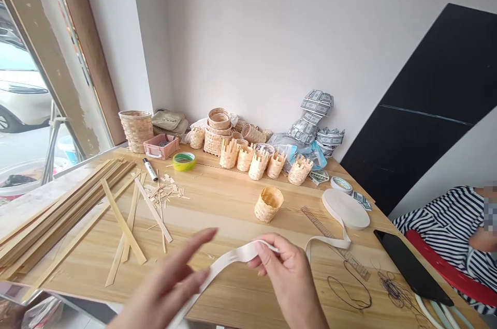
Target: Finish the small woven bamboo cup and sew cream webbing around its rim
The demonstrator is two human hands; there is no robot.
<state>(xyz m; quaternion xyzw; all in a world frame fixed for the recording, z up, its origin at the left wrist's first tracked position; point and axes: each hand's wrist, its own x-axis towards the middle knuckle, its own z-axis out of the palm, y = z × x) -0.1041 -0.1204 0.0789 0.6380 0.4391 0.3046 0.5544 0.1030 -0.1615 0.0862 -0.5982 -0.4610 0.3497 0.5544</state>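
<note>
- In the head view, the person's left hand [163,282] is open, with the fingers spread apart. It is over the white cotton webbing strap [233,259], just beside it or on it; I cannot tell exactly if it presses the strap.
- The right hand [283,277] is closed on the strap, and its thumb and fingers [264,254] pinch it together near the free end.
- The strap makes an arch between the two hands, above the wooden table [217,205]. Another part seems to run from behind the right hand to the flat strap roll [345,208].
- Near this roll lies a long ruler [334,238], and dark thin cord [349,287] is in loose loops on the table.
- A small woven bamboo basket [268,204] stands in front of the right hand, well apart from it.
- Behind it is a row of unfinished baskets [248,159] with upright strips.
- At the left side are stacked bamboo strips [58,210], loose strips [124,223] and small offcuts [165,189].
- A co-worker in a striped shirt [438,220] sits at the right side, beside a black phone [411,267].
</note>
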